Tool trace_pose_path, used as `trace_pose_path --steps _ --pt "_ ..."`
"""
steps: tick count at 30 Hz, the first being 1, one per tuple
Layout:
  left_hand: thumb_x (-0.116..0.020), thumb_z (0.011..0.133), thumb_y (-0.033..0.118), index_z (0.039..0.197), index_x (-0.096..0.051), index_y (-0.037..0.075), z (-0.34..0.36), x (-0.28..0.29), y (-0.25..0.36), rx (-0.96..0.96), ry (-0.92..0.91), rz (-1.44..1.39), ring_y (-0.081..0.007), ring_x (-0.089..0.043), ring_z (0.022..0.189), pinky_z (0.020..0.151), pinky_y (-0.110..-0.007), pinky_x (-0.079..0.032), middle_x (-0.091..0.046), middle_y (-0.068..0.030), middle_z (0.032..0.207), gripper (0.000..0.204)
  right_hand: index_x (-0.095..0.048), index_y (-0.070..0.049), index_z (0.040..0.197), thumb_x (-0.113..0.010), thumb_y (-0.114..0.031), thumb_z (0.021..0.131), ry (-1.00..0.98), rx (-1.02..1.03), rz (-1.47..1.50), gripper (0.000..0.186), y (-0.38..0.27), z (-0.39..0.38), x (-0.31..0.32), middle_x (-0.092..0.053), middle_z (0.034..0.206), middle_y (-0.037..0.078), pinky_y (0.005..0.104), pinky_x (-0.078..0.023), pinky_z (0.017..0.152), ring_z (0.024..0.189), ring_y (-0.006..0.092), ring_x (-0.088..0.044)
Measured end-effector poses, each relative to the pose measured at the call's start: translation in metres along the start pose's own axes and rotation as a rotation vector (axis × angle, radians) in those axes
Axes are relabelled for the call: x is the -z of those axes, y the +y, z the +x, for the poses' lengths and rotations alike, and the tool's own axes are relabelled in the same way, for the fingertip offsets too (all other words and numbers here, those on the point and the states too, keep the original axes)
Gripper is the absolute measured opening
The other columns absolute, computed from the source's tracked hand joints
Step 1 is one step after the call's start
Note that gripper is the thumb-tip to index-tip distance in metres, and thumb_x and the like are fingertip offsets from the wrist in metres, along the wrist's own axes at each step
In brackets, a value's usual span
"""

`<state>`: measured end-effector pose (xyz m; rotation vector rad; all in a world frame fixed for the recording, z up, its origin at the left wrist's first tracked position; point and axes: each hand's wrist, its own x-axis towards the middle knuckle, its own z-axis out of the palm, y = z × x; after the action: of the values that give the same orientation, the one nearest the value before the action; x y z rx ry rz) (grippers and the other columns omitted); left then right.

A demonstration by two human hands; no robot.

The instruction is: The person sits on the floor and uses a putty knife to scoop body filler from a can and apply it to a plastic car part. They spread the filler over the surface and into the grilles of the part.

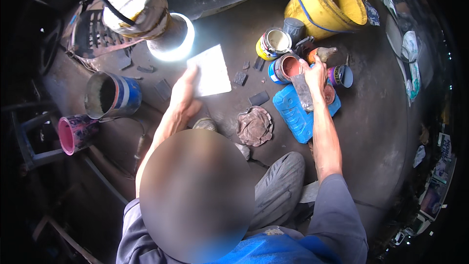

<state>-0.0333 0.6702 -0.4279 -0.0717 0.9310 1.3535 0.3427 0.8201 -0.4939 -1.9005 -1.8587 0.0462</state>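
Observation:
My left hand (183,90) is closed on the edge of a white square board (211,71), held up beside a lit lamp (168,39). On the right, my right hand (315,74) is over an open blue can (276,71) with reddish paste inside. Its fingers are curled at the can's rim. Just below them is a grey, flat, smeared piece (302,95); whether the hand grips it or something else, I cannot make out. A blue plastic case (290,112) lies under my right forearm. An open yellow-labelled can (276,41) stands behind the blue one.
A yellow bucket (312,7) stands at the far right. A purple-labelled tin (340,76) lies near my right hand. Crumpled brown material (255,125) and dark sanding blocks (259,98) lie on the floor. To the left are a blue-white bucket (128,95) and a pink bucket (71,134).

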Motion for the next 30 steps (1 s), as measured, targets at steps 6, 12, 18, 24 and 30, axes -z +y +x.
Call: trace_pose_path --steps 6,12,18,24,30 --pt "-0.056 0.100 0.029 0.121 -0.058 0.004 -0.086 0.065 0.046 -0.128 0.137 -0.043 -0.0220 -0.068 0.096 0.082 -0.040 -0.056 -0.068 -0.0094 0.110 0.033 -0.069 -0.004 0.080 -0.064 -0.057 0.091 -0.707 -0.526 0.613 0.055 -0.003 -0.107 0.073 -0.066 0.082 0.006 0.0338 -0.045 0.080 0.084 0.0161 -0.057" --pt "-0.058 0.099 0.033 0.116 -0.061 0.006 -0.233 0.094 0.102 -0.435 0.238 -0.097 -0.0199 -0.070 0.087 0.067 -0.034 -0.057 -0.072 -0.0064 0.101 0.033 -0.068 -0.005 0.113 -0.064 -0.061 0.084 -0.685 -0.221 -0.266 0.064 -0.009 -0.290 0.132 -0.062 0.115 0.022 0.0509 -0.050 0.090 0.108 0.0421 -0.059" --pt "-0.059 0.098 0.020 0.111 -0.063 0.001 -0.323 0.040 0.105 -0.398 0.022 -0.099 -0.0224 -0.072 0.086 0.064 -0.031 -0.058 -0.072 -0.0110 0.102 0.024 -0.058 -0.005 0.127 -0.068 -0.063 0.079 -0.673 -0.415 -0.298 0.076 -0.055 -0.323 0.199 -0.057 0.120 0.023 0.0508 -0.051 0.091 0.112 0.0436 -0.057" --pt "-0.061 0.096 0.023 0.124 -0.058 0.008 -0.276 -0.029 0.033 -0.202 -0.207 -0.013 -0.0212 -0.064 0.103 0.092 -0.041 -0.052 -0.066 -0.0069 0.110 0.032 -0.049 0.002 0.136 -0.081 -0.010 0.074 -0.360 -0.703 0.817 0.070 -0.007 -0.366 0.197 -0.069 0.108 0.016 0.0340 -0.056 0.066 0.090 0.0236 -0.069" --pt "-0.059 0.098 0.019 0.128 -0.054 0.010 -0.238 -0.081 0.034 -0.302 -0.482 0.313 -0.0177 -0.063 0.103 0.089 -0.038 -0.053 -0.064 -0.0048 0.115 0.032 -0.064 -0.001 0.114 -0.070 -0.004 0.083 0.073 -0.858 1.452 0.032 -0.118 -0.297 0.271 -0.067 0.106 0.008 0.0340 -0.059 0.061 0.091 0.0209 -0.067"
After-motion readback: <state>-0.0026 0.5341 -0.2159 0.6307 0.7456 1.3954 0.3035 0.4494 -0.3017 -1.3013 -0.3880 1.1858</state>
